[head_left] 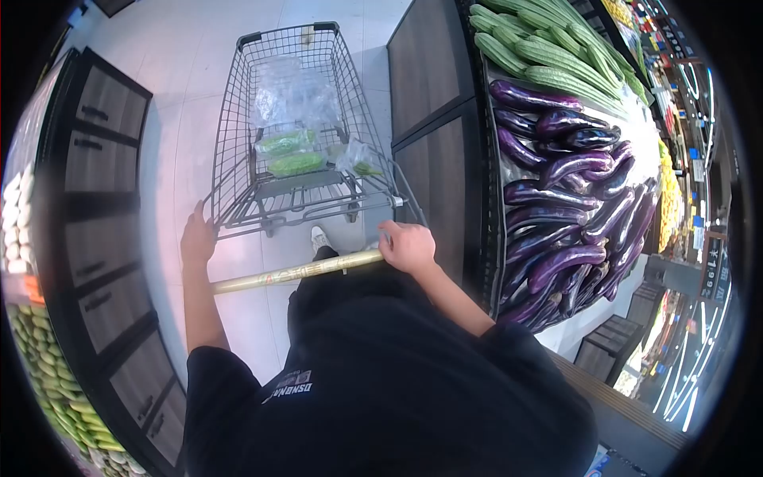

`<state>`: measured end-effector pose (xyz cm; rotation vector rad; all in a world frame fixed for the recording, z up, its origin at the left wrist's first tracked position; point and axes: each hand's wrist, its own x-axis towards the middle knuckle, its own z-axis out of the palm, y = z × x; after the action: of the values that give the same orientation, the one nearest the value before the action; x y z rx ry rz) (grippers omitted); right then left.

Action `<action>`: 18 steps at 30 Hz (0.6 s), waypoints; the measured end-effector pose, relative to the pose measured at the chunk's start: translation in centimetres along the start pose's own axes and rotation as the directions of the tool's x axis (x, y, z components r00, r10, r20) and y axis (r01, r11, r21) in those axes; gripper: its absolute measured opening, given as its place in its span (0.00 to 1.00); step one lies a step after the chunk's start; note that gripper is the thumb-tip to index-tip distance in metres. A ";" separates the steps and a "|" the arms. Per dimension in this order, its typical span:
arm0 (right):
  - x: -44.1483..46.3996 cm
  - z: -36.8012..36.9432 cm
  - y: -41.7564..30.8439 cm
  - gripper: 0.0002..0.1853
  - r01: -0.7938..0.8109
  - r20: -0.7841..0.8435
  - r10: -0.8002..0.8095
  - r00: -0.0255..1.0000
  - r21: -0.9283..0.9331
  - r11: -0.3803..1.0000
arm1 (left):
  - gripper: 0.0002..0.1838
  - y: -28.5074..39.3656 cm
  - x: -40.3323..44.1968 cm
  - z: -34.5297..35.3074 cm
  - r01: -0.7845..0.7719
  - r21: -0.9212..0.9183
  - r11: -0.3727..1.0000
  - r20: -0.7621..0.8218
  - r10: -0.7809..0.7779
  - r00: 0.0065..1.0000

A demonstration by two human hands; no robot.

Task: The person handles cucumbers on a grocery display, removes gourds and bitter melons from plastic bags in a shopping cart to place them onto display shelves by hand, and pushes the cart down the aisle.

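Note:
A dark wire shopping cart point(225, 143) stands in front of me, its yellowish handle point(296, 273) crossing near my waist. My right hand point(407, 245) is closed round the right end of this handle. Over at the cart's rear left corner, my left hand point(198, 236) is curled on the frame, with its fingers partly hidden. Inside the basket lie clear plastic bags point(294, 99), wrapped green vegetables point(294, 163) and a smaller bag with something green point(360, 159).
Close on the right, a stand holds purple eggplants point(560, 211) and long ridged green gourds point(552, 52). Dark wood cabinets point(107, 199) line the left side, with green produce point(60, 381) beyond. Pale floor tiles point(179, 119) run between. My shoe point(319, 238) shows below the cart.

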<state>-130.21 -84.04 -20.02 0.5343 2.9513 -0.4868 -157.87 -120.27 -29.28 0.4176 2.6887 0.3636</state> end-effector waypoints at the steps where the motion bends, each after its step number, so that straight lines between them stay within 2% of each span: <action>1: 1.0 -0.1 0.2 0.09 0.000 -0.031 -0.001 1.000 -0.011 1.000 | 0.28 0.7 1.6 -0.3 -0.024 -0.006 1.000 0.014 0.024 1.000; 5: 4.6 -1.3 1.0 0.09 -0.051 -0.002 0.052 0.999 0.036 0.998 | 0.30 4.1 6.5 -0.8 -0.030 0.069 0.997 0.070 0.025 0.997; 6: 4.6 -1.5 1.1 0.09 -0.034 0.006 0.034 0.999 0.043 0.998 | 0.30 4.5 6.3 -1.1 0.019 0.049 0.999 0.092 -0.023 0.995; 9: 6.6 -1.5 2.0 0.09 -0.062 -0.010 0.062 0.998 0.042 0.997 | 0.28 5.6 9.6 0.1 -0.141 0.158 0.977 -0.090 0.156 0.984; 12: 8.6 -1.7 3.0 0.08 -0.089 -0.041 0.091 0.995 0.046 0.995 | 0.24 11.6 13.5 -0.7 -0.363 0.058 0.930 -0.274 0.365 0.890; 14: 9.5 -2.1 3.3 0.08 -0.068 -0.069 0.072 0.995 0.059 0.996 | 0.21 17.3 14.7 -2.8 -0.520 -0.078 0.851 -0.256 0.487 0.835; 16: 10.9 -2.5 3.9 0.07 -0.072 -0.050 0.074 0.996 0.055 0.996 | 0.17 23.0 17.2 -2.1 -0.571 -0.195 0.797 -0.162 0.548 0.821; 18: 12.1 -2.3 4.6 0.07 -0.055 -0.074 0.061 0.995 0.073 0.996 | 0.15 29.2 18.8 -0.5 -0.675 -0.292 0.678 -0.055 0.692 0.720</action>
<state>-139.90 -75.25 -21.07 0.6582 2.9894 -0.5792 -167.74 -87.05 -26.22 1.3259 2.2529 0.9297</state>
